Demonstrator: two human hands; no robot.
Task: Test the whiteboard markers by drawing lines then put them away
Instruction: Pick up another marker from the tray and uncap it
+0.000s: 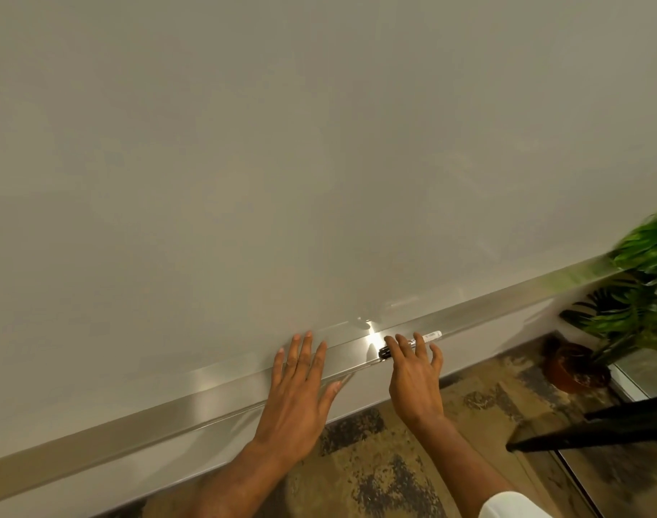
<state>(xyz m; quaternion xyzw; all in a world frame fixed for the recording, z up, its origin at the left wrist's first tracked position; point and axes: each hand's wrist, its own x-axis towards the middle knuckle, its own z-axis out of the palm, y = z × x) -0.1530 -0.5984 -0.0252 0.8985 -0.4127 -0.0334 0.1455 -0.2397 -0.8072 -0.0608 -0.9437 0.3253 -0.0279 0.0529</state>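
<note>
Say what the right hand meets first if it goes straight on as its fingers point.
The right hand would likely meet the marker lying on the tray first; its fingers may already touch it, depth unclear.

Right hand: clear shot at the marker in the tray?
Probably yes. The right hand is already over the marker, fingers spread across its middle, with nothing between them. The marker lies flat in the tray, and the left hand rests further left, out of the way.
</note>
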